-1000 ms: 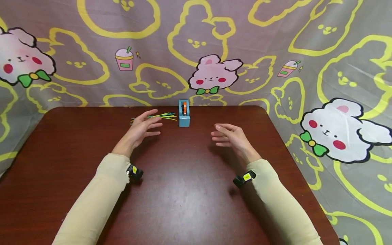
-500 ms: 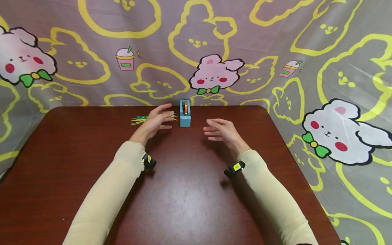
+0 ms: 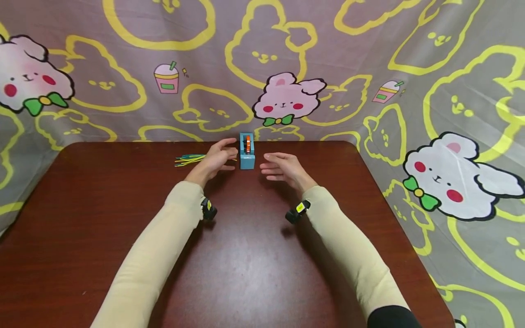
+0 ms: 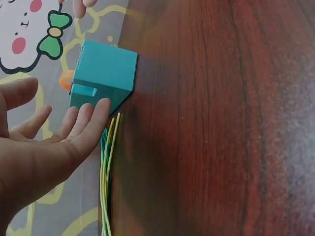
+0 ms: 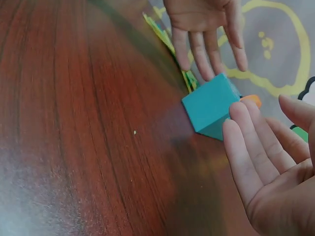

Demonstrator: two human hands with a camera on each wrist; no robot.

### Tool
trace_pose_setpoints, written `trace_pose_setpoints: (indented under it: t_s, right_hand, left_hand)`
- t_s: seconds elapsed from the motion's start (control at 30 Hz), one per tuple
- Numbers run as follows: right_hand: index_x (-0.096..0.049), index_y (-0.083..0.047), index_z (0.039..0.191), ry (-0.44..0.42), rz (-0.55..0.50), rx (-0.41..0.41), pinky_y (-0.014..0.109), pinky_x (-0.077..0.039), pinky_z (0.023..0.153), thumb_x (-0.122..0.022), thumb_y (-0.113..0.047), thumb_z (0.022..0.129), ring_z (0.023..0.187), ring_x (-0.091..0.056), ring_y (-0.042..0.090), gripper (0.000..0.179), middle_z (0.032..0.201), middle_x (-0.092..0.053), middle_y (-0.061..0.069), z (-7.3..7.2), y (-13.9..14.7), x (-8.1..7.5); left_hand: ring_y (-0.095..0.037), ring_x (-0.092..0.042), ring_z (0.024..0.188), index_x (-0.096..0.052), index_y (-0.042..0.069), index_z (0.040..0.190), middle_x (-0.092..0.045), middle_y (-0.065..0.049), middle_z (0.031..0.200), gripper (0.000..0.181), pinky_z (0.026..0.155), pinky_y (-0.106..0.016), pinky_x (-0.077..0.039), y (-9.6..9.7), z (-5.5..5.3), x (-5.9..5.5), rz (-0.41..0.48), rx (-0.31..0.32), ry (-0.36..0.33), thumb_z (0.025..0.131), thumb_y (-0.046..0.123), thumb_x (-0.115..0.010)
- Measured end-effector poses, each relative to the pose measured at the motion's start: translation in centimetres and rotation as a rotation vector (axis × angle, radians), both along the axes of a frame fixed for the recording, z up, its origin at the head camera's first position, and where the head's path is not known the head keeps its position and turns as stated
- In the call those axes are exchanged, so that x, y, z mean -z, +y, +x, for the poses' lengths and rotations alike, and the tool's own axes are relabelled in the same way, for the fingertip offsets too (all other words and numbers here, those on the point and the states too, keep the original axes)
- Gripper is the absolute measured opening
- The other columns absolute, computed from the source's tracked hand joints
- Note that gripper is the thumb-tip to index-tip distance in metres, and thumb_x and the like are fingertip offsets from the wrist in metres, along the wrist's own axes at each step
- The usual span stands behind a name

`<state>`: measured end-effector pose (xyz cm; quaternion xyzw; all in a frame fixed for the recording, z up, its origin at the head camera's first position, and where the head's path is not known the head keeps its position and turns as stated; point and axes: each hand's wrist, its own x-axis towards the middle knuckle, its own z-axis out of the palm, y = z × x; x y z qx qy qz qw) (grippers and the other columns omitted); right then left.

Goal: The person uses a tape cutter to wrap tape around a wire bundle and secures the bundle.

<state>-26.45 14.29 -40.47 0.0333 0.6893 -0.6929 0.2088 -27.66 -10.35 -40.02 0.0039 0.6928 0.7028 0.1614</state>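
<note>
A teal tape dispenser [image 3: 247, 161] with an orange roll core [image 3: 248, 144] stands at the far edge of the table. On its left side my left hand [image 3: 215, 160] is held with fingers spread and relaxed, fingertips close to the dispenser's side. My right hand [image 3: 285, 168] faces it from the right, fingers loosely extended and a small gap from the dispenser in the head view. Both hands hold nothing. Yellow and green thin wires [image 4: 108, 172] lie left of the dispenser, partly hidden behind my left hand in the head view.
The dark reddish-brown wooden table [image 3: 246, 255] reaches back to a hanging cloth [image 3: 197, 59] printed with cartoon animals. That cloth also runs along the right side. A tiny pale speck [image 5: 135, 132] lies on the wood in the right wrist view.
Both hands have moved forward and inward toward the tape dispenser, the left going right and the right going left. The dispenser and wires have stayed in place.
</note>
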Motion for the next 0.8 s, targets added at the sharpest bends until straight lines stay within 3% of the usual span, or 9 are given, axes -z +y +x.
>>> trace_pose_setpoints:
  t_s: [0.43,0.63,0.8]
  right_hand:
    - [-0.065,-0.01,0.129,-0.058,-0.019,0.01,0.041,-0.059,0.079,-0.072,-0.031,0.096,0.089,-0.074,0.026,0.04,0.104,-0.074,0.015,-2.4,-2.7,1.6]
    - [-0.065,-0.009,0.128,-0.1,-0.02,0.023,0.039,-0.06,0.077,-0.071,-0.033,0.096,0.085,-0.074,0.024,0.04,0.101,-0.074,0.014,-3.1,-3.7,2.4]
    - [-0.066,-0.009,0.126,-0.137,-0.043,0.041,0.038,-0.06,0.076,-0.073,-0.033,0.094,0.084,-0.074,0.024,0.041,0.099,-0.075,0.014,-3.7,-4.2,2.6]
  left_hand:
    - [-0.036,-0.047,0.125,-0.039,0.012,0.154,-0.046,-0.02,0.141,0.053,0.098,-0.058,-0.047,0.9,-0.8,0.9,-0.047,-0.041,-0.008,0.103,0.009,-0.052]
    - [-0.033,-0.048,0.123,-0.04,0.011,0.153,-0.045,-0.02,0.144,0.051,0.098,-0.058,-0.048,1.4,-1.3,1.6,-0.05,-0.034,-0.002,0.103,0.007,-0.05]
    - [-0.034,-0.048,0.125,-0.041,0.01,0.152,-0.045,-0.019,0.145,0.05,0.096,-0.056,-0.05,1.7,-1.4,1.5,-0.055,-0.036,-0.002,0.103,0.008,-0.05]
